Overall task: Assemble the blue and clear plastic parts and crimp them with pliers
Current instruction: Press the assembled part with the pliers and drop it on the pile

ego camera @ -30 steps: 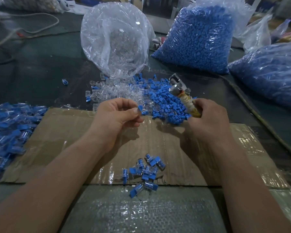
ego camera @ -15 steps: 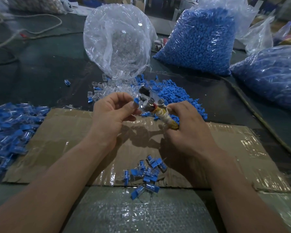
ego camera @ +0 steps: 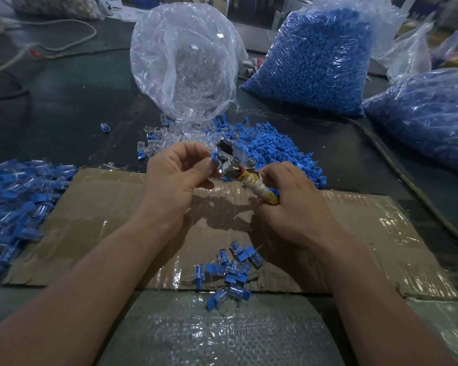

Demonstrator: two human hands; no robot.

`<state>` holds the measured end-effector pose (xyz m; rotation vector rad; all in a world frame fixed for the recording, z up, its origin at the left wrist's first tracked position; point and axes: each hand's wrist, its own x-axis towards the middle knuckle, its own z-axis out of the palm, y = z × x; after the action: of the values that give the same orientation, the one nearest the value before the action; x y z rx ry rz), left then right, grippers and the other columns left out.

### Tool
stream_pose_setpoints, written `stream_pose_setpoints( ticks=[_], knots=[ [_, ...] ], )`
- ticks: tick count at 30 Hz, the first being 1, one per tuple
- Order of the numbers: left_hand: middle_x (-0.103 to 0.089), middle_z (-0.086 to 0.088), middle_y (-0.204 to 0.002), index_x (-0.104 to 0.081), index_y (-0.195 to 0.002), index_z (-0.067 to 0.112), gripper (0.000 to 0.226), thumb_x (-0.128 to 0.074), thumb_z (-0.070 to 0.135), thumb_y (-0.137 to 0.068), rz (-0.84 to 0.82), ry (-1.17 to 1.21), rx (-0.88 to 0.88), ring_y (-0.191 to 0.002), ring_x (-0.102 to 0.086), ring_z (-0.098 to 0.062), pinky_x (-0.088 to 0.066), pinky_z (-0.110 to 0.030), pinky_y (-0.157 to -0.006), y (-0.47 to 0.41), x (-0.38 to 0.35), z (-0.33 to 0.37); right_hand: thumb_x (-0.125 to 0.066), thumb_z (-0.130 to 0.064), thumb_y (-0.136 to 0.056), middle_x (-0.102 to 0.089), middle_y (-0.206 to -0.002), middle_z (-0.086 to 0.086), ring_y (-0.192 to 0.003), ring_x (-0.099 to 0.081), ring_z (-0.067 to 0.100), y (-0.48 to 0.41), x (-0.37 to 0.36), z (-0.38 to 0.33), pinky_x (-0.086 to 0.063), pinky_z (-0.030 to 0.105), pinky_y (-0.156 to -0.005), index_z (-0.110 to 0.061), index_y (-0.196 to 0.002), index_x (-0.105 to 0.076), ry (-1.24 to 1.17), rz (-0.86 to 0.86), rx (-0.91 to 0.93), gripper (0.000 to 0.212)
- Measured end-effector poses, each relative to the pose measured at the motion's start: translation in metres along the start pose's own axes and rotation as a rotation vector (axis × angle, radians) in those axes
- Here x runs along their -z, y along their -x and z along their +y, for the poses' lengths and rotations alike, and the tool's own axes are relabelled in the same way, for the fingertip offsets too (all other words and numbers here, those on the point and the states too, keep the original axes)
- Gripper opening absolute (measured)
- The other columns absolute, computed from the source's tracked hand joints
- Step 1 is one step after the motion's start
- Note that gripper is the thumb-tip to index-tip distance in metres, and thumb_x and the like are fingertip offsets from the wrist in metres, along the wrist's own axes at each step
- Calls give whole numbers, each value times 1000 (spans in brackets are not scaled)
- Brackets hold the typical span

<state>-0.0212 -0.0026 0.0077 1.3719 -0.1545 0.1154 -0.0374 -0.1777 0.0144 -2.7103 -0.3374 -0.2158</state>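
Head view. Left hand (ego camera: 177, 178) is raised over the far edge of the cardboard sheet (ego camera: 103, 207). Thumb and forefinger pinch a small blue part (ego camera: 214, 156), other fingers curled in. The part sits at the very fingertips, blue end poking out to the right.

Right hand (ego camera: 294, 204) is wrapped tight round the tape-bound handles of the pliers (ego camera: 232, 158). The metal head points up and left and meets the part right at the left fingertips. Whether the jaws are clamped on it, cannot tell: thumb and steel overlap there.

Behind the hands, loose blue parts (ego camera: 273, 151) are heaped on the dark table (ego camera: 64, 114). Clear parts (ego camera: 167, 138) are spilled just left of them, at the mouth of a clear bag (ego camera: 185, 64). A small cluster of assembled pieces (ego camera: 233, 270) lies on the near cardboard edge, between the forearms. A bigger heap of assembled pieces (ego camera: 13, 196) lies far left. A full bag of blue parts (ego camera: 312, 59) stands at the back, with a second blue bag (ego camera: 428, 128) to its right.
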Motion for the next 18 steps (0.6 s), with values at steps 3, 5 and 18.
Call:
stream_pose_setpoints(
  ticks=[3,5,18],
  knots=[
    [-65,1,-68,-60,-80,7,11,-60,-4,-80,7,-27,-14,-61,-61,-6,-51,-16,-57,1,-1,2,-63,-25,-79,-41,-93,-6,-86,-38,10,0,-1,-1,-29,23,-70,-29,-95,-37,-7,-2,4,31],
    [-64,-1,-69,-60,-80,8,12,-59,-5,-80,12,-36,-29,-60,-61,-6,-51,-16,-57,2,-2,2,-64,-24,-78,-43,-91,-6,-85,-39,10,0,0,-2,-30,24,-70,-28,-93,-39,-20,-6,-4,30],
    [-63,4,-67,-59,-77,14,19,-60,-4,-81,21,-154,-95,-57,-60,-3,-50,-14,-56,4,-2,2,-65,-12,-76,-41,-76,-19,-73,-40,-1,-1,3,-6,-31,13,-66,-26,-86,-44,-108,-32,-39,27]
  ],
)
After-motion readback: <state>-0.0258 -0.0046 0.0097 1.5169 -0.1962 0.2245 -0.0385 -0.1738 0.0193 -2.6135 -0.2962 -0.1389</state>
